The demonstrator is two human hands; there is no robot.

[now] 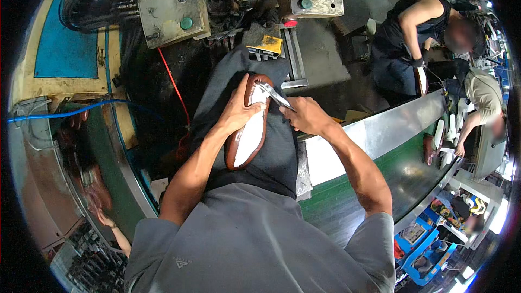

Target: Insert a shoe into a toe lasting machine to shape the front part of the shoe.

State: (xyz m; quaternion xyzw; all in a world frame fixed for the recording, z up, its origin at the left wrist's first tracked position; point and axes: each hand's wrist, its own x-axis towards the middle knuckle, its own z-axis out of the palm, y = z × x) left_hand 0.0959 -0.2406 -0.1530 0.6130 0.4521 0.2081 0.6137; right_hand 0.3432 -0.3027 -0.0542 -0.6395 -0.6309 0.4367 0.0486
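Observation:
A brown leather shoe upper [247, 140], its white underside facing up, lies across my lap on a dark apron [217, 84]. My left hand [239, 111] is closed around its left side, with the thumb on the white bottom. In my right hand [306, 115] is a pair of silver metal pliers [278, 96], gripped by the handles. Their jaws touch the brown edge near the shoe's far end. Whether the jaws are closed on the leather is too small to tell.
Machine control boxes [172, 13] stand ahead beside a yellow-marked part [268, 44]. A green conveyor belt [339, 198] runs along my right, bearing shoes [430, 149]. Another belt with brown shoes [95, 184] lies left. Two people [412, 38] work at right; another person's hand [106, 220] reaches in at left.

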